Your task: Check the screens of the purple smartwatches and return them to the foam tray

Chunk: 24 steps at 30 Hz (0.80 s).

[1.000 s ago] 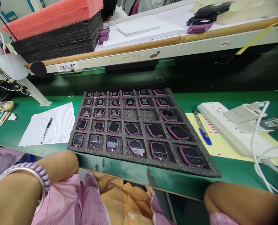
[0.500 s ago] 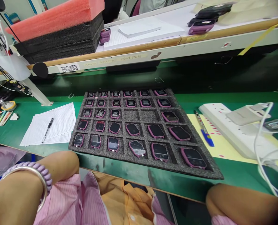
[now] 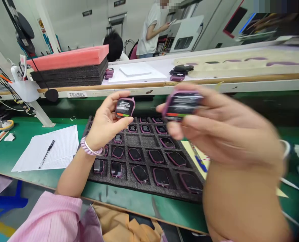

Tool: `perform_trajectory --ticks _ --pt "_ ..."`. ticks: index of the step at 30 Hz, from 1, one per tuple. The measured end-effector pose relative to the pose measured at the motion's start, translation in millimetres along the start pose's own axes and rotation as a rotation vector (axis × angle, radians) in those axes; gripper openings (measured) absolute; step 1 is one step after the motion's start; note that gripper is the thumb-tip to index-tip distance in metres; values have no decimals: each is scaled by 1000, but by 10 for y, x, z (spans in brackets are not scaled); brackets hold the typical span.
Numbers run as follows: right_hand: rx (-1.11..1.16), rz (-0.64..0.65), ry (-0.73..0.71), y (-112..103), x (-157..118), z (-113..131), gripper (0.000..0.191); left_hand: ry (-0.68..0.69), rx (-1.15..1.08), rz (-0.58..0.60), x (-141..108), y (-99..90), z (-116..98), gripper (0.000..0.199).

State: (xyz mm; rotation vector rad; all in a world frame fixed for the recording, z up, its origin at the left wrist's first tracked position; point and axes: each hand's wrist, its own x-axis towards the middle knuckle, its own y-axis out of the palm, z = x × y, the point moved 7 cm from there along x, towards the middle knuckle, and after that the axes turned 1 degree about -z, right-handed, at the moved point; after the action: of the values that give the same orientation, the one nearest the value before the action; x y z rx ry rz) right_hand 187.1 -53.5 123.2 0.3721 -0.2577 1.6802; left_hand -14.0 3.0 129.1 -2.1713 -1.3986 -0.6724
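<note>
Watch bodies, small rounded rectangles with purple rims and dark faces, are what we hold up, one in each hand, above the green counter (image 3: 26, 134). Largest before us is that counter, smooth and matte, with a raised wooden-edged shelf behind it. On it lies a dark foam tray (image 3: 129, 183), coarse and speckled, cut into square pockets; most pockets hold more purple-rimmed units lying flat, a few pockets sit bare. Left of the tray rests a gridded paper sheet (image 3: 61, 144) with a pen (image 3: 46, 154) on it.

Our right hand (image 3: 230, 134), close to the camera and blurred, has its grip clamped on one watch body (image 3: 182, 105) at its edges. Our left hand (image 3: 105, 124), wearing a lilac bead bracelet, has its grip closed on a second watch body (image 3: 125, 107) between thumb and fingertips, label side toward us.

We judge it best to hold each by its rim, keeping fingers off the glossy face and both labels level.
</note>
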Motion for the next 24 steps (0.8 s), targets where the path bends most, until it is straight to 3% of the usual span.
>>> perform_trajectory --ticks 3,5,9,24 --pt "130 35 104 109 180 -180 60 -97 -128 -8 33 88 282 60" --pt "160 30 121 154 260 -281 61 -131 -180 -11 38 130 356 59" --pt "203 18 73 189 290 -332 58 -162 -218 -9 38 169 338 51" --pt "176 -42 20 175 317 -319 50 -267 -283 -20 9 193 371 58"
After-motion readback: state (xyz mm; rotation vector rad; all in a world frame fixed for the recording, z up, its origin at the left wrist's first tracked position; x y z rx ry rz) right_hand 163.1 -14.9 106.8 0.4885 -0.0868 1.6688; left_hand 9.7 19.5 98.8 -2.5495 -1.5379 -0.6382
